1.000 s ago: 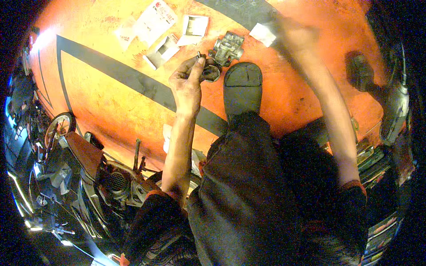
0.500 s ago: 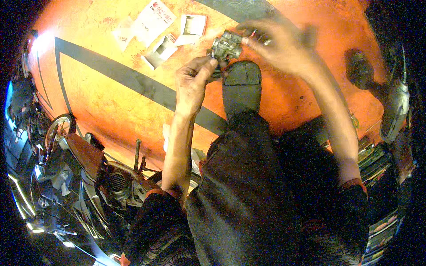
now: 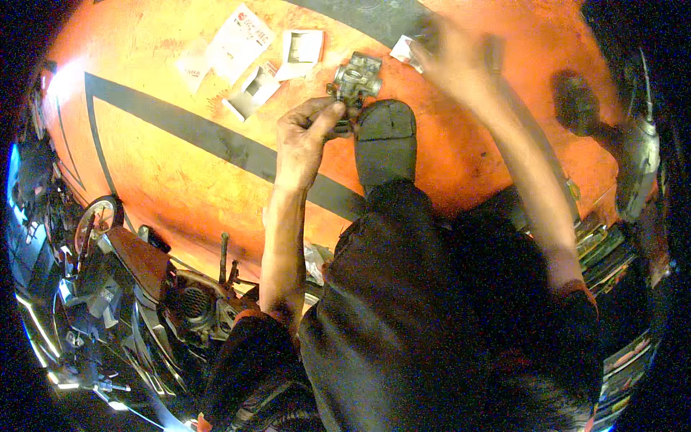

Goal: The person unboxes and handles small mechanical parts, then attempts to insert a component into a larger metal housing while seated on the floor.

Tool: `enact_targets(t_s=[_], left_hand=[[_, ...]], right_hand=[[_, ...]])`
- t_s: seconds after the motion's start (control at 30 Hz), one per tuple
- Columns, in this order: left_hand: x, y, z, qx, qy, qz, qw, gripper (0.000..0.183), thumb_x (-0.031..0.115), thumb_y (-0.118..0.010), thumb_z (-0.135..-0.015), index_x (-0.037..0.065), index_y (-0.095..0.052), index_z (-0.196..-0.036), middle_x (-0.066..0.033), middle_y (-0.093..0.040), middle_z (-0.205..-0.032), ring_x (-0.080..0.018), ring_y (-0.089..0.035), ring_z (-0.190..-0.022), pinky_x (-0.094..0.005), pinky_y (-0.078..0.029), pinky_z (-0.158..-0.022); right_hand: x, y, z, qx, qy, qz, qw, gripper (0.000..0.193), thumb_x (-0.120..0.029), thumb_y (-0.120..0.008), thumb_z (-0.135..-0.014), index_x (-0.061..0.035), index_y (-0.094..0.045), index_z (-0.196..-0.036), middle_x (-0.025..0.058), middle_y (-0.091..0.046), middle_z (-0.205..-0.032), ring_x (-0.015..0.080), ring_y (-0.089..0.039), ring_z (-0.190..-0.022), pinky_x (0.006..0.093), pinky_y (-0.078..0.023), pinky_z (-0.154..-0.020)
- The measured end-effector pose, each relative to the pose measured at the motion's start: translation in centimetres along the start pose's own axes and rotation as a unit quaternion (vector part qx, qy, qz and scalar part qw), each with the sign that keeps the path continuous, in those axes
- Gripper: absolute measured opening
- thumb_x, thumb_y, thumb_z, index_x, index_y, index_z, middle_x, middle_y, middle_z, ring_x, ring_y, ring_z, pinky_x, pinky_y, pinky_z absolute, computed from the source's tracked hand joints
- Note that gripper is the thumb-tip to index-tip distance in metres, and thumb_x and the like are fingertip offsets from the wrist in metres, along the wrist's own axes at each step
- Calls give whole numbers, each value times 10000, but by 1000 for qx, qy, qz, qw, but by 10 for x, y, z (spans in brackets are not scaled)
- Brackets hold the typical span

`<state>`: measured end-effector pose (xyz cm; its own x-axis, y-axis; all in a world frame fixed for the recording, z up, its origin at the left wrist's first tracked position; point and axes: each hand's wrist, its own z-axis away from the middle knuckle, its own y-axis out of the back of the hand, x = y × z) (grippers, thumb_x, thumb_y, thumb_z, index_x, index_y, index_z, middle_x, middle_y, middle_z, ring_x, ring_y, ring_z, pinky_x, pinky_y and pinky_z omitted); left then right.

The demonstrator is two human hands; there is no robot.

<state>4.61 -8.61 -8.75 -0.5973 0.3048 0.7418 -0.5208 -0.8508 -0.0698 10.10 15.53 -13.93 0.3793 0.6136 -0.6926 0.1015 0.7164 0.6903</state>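
My left hand (image 3: 306,137) grips a grey metal engine part (image 3: 354,81), which looks like a carburetor, and holds it above the orange floor (image 3: 180,180) just left of my dark shoe (image 3: 387,140). My right hand (image 3: 450,61) is blurred, raised to the right of the part and apart from it, fingers spread, near a small white paper (image 3: 404,49). Whether it holds anything small is not visible.
White cartons and paper sheets (image 3: 252,86) lie on the floor beyond the part. A dark stripe (image 3: 201,137) crosses the floor. A motorcycle (image 3: 129,288) with exposed engine stands at lower left. Another dark shoe (image 3: 576,104) is at right.
My right hand was on the metal part half a second ago and has now lifted away up and to the right. My left hand keeps hold of the part.
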Motion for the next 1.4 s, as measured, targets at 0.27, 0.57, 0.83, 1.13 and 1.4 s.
enact_targets(t_s=[0.27, 0.57, 0.83, 1.13, 1.4], left_hand=[[5, 8, 8, 53, -1, 45, 998, 255, 133, -571, -890, -94, -605, -1002, -125, -664, -836, -167, -628, -698, -296, -506, -659], [27, -10, 0, 70, -29, 91, 993, 292, 228, -612, -865, -31, -603, -1000, -115, -658, -861, -154, -599, -674, -273, -457, -632], [14, -8, -20, 144, -29, 26, 989, 247, 196, -600, -868, -48, -631, -888, -53, -608, -737, -105, -510, -591, -241, -385, -523], [80, -40, -24, 146, -36, 152, 977, 241, 149, -605, -881, -80, -628, -951, -130, -666, -839, -170, -633, -672, -307, -529, -575], [177, -55, 85, 194, 6, 159, 968, 257, 178, -609, -887, -58, -649, -982, -85, -663, -840, -118, -609, -706, -267, -489, -641]], right_hand=[[12, 5, -15, -82, -91, 100, 987, 419, -434, -637, -799, -96, -621, -1047, 140, -664, -944, 290, -644, -867, 433, -498, -751], [32, 33, -32, -20, -167, -525, 834, 327, -180, -576, -884, 31, -581, -1135, 82, -650, -1031, 195, -614, -924, 301, -474, -864], [24, 62, -45, -85, -191, -552, 807, 289, -260, -496, -927, -54, -579, -1111, 62, -603, -988, 187, -564, -925, 341, -480, -856], [-30, 90, -112, -160, 38, -46, 985, 256, -217, -616, -849, 9, -607, -967, 160, -652, -844, 267, -641, -790, 350, -496, -683], [-62, 127, -76, -219, -92, -95, 967, 274, -207, -540, -928, 39, -546, -1048, 118, -608, -806, 203, -594, -710, 352, -484, -671]])
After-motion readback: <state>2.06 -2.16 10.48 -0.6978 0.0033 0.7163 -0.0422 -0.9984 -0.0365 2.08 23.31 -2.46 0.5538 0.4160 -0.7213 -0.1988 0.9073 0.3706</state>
